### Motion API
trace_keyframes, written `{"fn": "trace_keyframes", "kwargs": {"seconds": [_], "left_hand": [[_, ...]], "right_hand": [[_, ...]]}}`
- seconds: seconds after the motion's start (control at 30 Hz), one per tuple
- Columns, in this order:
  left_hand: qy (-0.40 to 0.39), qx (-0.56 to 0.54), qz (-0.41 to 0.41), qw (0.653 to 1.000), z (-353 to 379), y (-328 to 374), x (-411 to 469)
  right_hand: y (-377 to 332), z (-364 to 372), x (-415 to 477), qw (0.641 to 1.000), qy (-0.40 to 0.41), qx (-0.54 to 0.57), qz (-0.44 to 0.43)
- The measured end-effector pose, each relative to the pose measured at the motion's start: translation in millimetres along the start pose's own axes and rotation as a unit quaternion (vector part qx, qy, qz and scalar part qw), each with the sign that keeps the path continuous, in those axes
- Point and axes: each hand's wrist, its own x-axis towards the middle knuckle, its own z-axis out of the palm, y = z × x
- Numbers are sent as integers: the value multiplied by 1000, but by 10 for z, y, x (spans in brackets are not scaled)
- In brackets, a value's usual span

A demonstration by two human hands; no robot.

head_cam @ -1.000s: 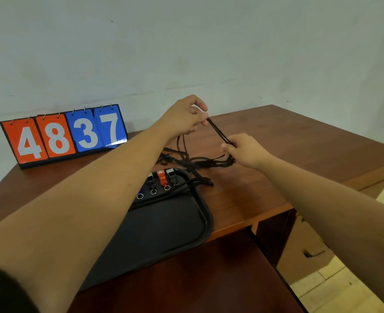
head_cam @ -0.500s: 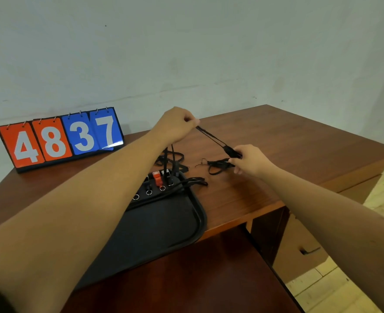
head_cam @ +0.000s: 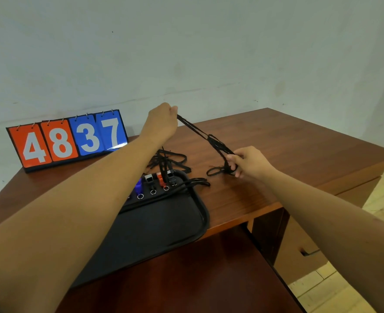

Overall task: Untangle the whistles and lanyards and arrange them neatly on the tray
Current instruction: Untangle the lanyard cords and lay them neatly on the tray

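Mid-untangling, with one black lanyard [head_cam: 205,137] stretched taut between both hands above the surface [head_cam: 277,141], beyond the far right corner of the tray [head_cam: 200,211]. Left hand [head_cam: 162,119] clenched around the upper end of the cord, raised behind the tray; right hand [head_cam: 246,161] pinching the lower end, with a small knotted loop [head_cam: 218,171] hanging below its fingers, just off the wood as far as can be told. No whistle visible on this cord.

On the tray's far edge, a row of whistles: blue whistle [head_cam: 138,187], grey whistle [head_cam: 149,178], orange whistle [head_cam: 160,179], each with a ring toward the tray's middle. Behind the tray, a loose heap of cords [head_cam: 168,158] not yet sorted; one strand bundle [head_cam: 195,182] spilling over the tray's right rim. Scoreboard [head_cam: 68,141] standing well left of the tray, against the wall.

Next, probably: working the loop at the right hand free, then laying the straightened cord on the tray beside the others. Calls for steady tension and a light pull, to avoid tightening the knot.

Against half a second ago: left hand lifted higher and farther from the tray, right hand shifted slightly rightward, cord drawn longer and tighter; whistles and heap unmoved.
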Motion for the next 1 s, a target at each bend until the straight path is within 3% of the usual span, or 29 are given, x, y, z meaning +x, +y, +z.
{"fn": "trace_keyframes", "kwargs": {"seconds": [0.13,0.33,0.53,0.83,0.9,0.97,1.0], "left_hand": [[16,-23,-37,999,-71,-84,2],[60,-71,-81,992,-185,-147,35],[141,-199,-125,962,-334,-112,84],[-43,-174,-2,984,-372,60,-131],[-75,-179,9,981,-389,112,-170],[-104,-175,25,979,-407,160,-214],[-115,-171,33,978,-418,179,-237]], "right_hand": [[22,-35,-21,999,16,17,25],[144,-102,33,977,77,-40,193],[193,-153,12,958,137,-114,227],[-330,-144,12,941,45,-301,147],[-489,-191,2,967,71,-240,43],[-744,-200,-72,995,75,-49,-51],[-901,-190,-135,995,39,69,-63]]}}
